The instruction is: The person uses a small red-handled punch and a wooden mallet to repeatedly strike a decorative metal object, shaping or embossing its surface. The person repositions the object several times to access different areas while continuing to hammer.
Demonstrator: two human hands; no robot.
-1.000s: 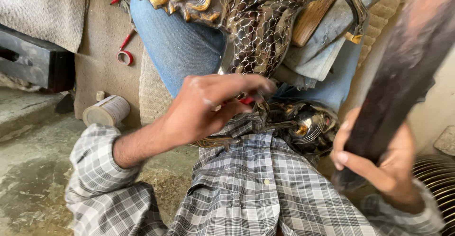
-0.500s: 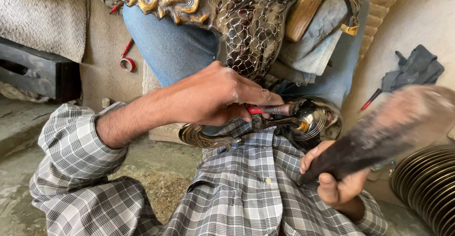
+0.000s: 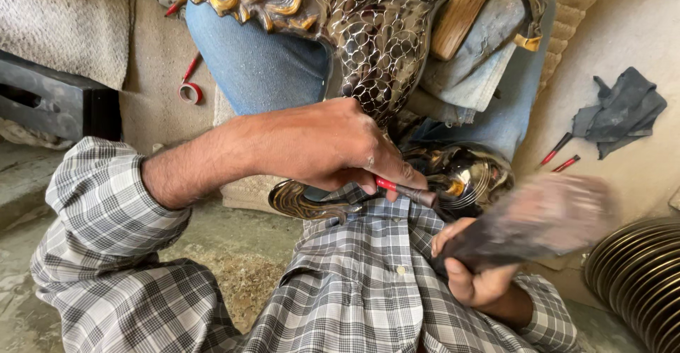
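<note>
While the head view looks straight down the person's checked shirt (image 3: 368, 289), the left hand (image 3: 333, 147) is clenched round a thin red-handled chisel (image 3: 405, 191), its dark tip set against the shiny engraved metal piece (image 3: 460, 179) lying in the lap; most of the handle is buried in the fist. The right hand (image 3: 474, 275) grips a dark wooden mallet (image 3: 531, 222), whose head is so smeared by motion blur that its shape is hard to make out. The ornate metal sculpture (image 3: 375, 34), netted with scale-like marks and gilded curls, rests across the blue-jeaned leg (image 3: 255, 62) and is cut off by the top edge. A curved brass-toned part (image 3: 304, 203) pokes out beneath the left hand, its far end hidden. At right lie a dark cloth (image 3: 623, 108) with two red-handled tools (image 3: 559, 154) near it, and stacked ribbed metal rings (image 3: 637, 282) run out of the corner.
</note>
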